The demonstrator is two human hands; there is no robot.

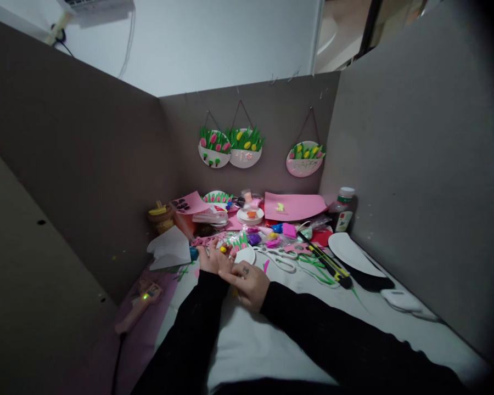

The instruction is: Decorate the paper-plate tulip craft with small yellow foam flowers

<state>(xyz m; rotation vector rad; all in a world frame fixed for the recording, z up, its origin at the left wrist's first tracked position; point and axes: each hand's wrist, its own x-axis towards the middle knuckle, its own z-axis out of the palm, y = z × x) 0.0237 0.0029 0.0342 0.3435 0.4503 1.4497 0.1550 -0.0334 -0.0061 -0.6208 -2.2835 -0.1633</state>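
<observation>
My left hand [211,259] is turned palm up, fingers partly spread, with a small yellow lump of clay [223,249] at its fingers. Against that palm rests the extended finger of my right hand [251,284]. The other right fingers are curled under, and what they hold, if anything, is mostly hidden; a bit of yellow shows beneath them. Just beyond both hands lies a white paper plate piece [246,255] with green leaves and pink tulips [239,242]. White-handled scissors [280,258] are to the right of it.
Grey panels enclose three sides. Tulip plates [246,158] hang on the back one. Clay packets [288,230], pink sheets [294,206], a utility knife [333,266], a bottle [344,211] and a white case [400,300] lie around. A corded pink glue gun [140,307] is at left.
</observation>
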